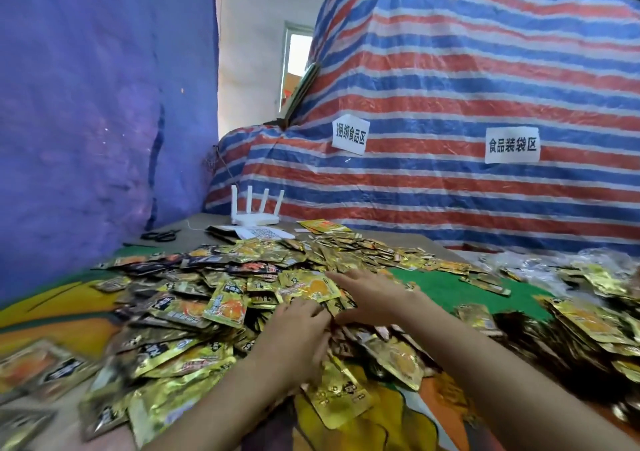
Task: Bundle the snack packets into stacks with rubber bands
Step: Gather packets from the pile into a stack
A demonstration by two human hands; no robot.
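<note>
A big loose heap of gold and black snack packets (194,298) covers the table in front of me. My left hand (298,332) lies on the middle of the heap, its fingers bent down onto a few packets. My right hand (370,294) reaches in from the right. Its fingers stretch over the packets and its thumb sits underneath, so a small bunch of packets (334,308) is pinched between the two hands. One gold packet with an orange picture (311,287) lies just beyond my fingertips. I see no rubber band.
More packets are piled at the right edge (588,332), with clear plastic bags (540,267) behind them. A green mat (446,287) shows between the piles. A white router (254,215) and black scissors (161,235) sit at the back. A striped tarp (450,104) and blue cloth (86,121) wall the table in.
</note>
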